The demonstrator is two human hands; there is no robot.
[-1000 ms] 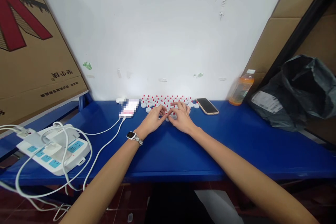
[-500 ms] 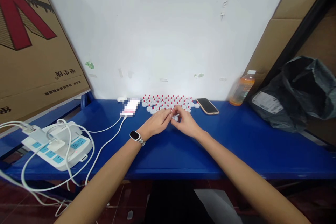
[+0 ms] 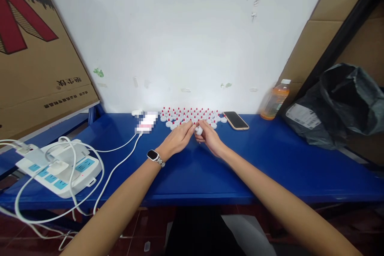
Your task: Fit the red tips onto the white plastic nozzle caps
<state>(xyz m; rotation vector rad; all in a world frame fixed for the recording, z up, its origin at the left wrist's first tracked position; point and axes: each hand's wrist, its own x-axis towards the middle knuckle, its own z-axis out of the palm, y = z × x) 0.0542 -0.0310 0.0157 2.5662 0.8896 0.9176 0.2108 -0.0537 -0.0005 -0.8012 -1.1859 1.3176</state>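
My right hand is closed, with a white cap between its thumb and fingers. My left hand meets it at the fingertips, its fingers pressed together; whatever they grip is hidden. A watch is on the left wrist. Just beyond both hands, many small white caps with red tips stand close together along the wall, and the hands cover part of the front of the group.
A phone lies right of the caps, and a blurred-out phone on a cable lies left. A power strip with looping white cables takes up the left side of the blue table. An orange bottle and dark plastic bag are at right.
The white cap has turned in my right hand, and its rounded side now shows. Both hands stay together at nearly the same spot. The whole view has shifted slightly.
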